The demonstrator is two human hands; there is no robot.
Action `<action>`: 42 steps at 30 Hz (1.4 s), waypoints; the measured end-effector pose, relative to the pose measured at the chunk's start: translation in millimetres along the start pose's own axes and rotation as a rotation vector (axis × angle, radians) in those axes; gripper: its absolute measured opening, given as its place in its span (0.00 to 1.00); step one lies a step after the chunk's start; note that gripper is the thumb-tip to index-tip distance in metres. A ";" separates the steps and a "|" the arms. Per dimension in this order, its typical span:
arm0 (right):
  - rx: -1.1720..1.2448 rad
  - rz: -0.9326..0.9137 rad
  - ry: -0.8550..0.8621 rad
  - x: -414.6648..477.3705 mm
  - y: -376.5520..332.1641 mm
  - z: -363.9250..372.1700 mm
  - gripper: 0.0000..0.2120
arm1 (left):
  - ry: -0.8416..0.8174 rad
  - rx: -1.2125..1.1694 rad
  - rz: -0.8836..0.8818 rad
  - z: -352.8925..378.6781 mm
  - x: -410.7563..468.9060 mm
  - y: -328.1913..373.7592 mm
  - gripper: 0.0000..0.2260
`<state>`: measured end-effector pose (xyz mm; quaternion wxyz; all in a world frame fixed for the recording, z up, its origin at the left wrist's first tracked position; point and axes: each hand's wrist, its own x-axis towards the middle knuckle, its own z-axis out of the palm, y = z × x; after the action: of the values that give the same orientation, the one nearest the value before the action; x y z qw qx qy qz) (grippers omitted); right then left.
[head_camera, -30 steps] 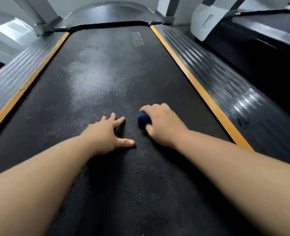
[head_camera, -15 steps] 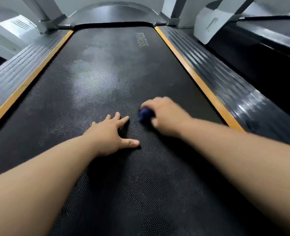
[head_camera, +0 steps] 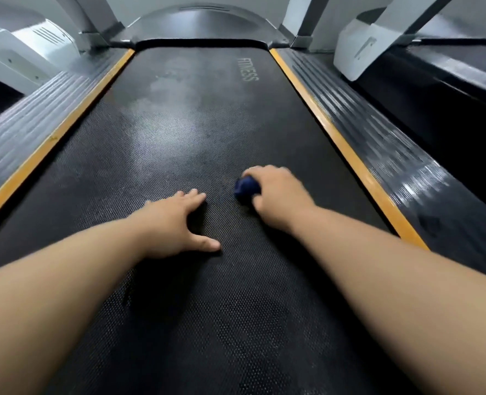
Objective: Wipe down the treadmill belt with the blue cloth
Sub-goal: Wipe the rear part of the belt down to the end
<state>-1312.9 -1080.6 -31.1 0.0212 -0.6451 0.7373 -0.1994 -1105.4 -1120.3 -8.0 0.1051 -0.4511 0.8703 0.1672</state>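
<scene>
Here, balled blue cloth in right hand, fingers curled, on dimpled belt; left hand splayed flat.

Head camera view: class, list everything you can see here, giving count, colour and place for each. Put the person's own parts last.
treadmill belt: one, black with pale patches, centre, running away from the camera
lettering: one word, pale grey, far right part of the belt
orange strips: two, orange, one along each edge of the belt
side rails: two, dark grey, ribbed, outside the strips
motor cover: one, grey, at the belt's far end
white housings: two, white, far left and far right
blue cloth: one, dark blue, bunched on the belt
left hand: one, flat on the belt, left of the cloth
right hand: one, gripping the cloth
</scene>
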 end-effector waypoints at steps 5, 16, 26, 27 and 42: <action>-0.125 0.332 -0.003 25.2 27.9 -17.5 0.16 | -0.047 0.038 -0.061 4.4 3.4 -7.3 0.55; -0.137 0.233 0.022 26.3 14.9 -9.1 0.16 | -0.026 0.045 -0.161 -10.7 -11.6 -44.9 0.56; 0.159 -0.100 -0.095 31.1 -77.6 35.5 0.17 | -0.080 0.053 -0.025 -25.0 -12.2 -70.5 0.49; 0.129 -0.101 -0.089 36.7 -69.3 32.8 0.18 | -0.081 0.057 -0.002 -28.3 -12.6 -74.7 0.48; 0.176 -0.273 -0.135 12.1 -105.9 44.5 0.20 | 0.057 0.014 -0.086 -13.2 -21.8 -82.7 0.52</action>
<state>-1202.2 -1113.5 -35.2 0.0997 -0.7468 0.6195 -0.2203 -1025.5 -1153.5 -4.8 0.0905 -0.4921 0.8538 0.1437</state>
